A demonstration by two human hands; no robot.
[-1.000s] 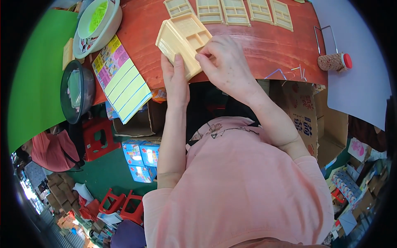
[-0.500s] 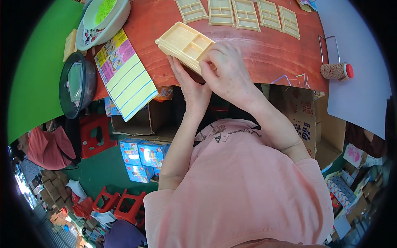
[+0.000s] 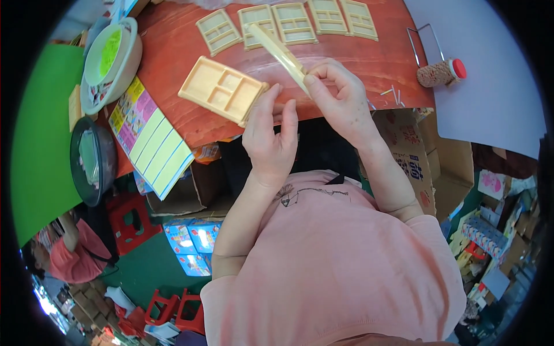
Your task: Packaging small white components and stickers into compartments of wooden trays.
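My right hand (image 3: 346, 104) pinches the near end of a thin cream compartment tray (image 3: 280, 53), held tilted so that mostly its edge shows. To its left, my left hand (image 3: 270, 134) has its thumb apart from the fingers. Those fingers touch the right end of another cream tray (image 3: 216, 79), which has one large and several small compartments facing up. Whether more trays lie beneath that one is hard to tell. Beyond my hands, several similar trays (image 3: 295, 37) lie in a row on the red tabletop (image 3: 346, 60).
Nested basins (image 3: 134, 52) with bright green pieces stand at the left, above a dark bowl (image 3: 109, 167). A printed sheet (image 3: 156, 150) overhangs the table edge. On the right are a red-lidded jar (image 3: 438, 74), small sticks (image 3: 395, 94) and a cardboard box (image 3: 453, 164) below.
My right hand has lifted a tray away and tilted it on edge. The other tray now sits farther left, with my left hand at its right end. The view has shifted.
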